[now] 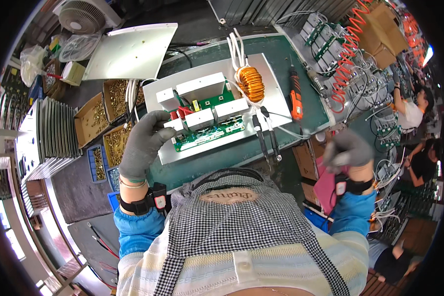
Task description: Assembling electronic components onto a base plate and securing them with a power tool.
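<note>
A white metal plate (276, 93) lies tilted on the green bench mat, carrying a green circuit board (212, 133) with several silver heat sink blocks (201, 88). On the plate's right part sits a coil wound in orange wire (250, 84), with white cables (236, 49) running off the far edge. Two black-sleeved leads (259, 133) hang over the near edge. My left hand (145, 143), in a grey glove, has its fingers curled at the board's left end, around a small block. My right hand (350, 150), gloved too, is off the bench at the right, smeared by motion, near a pink cloth (325, 190).
An orange-and-black electric screwdriver (296, 101) lies right of the plate. Boxes of brass-coloured screws (91, 118) and blue bins (97, 163) stand left. Stacked metal plates (54, 128) are farther left. A red coiled hose (348, 64) hangs at right; people work beyond.
</note>
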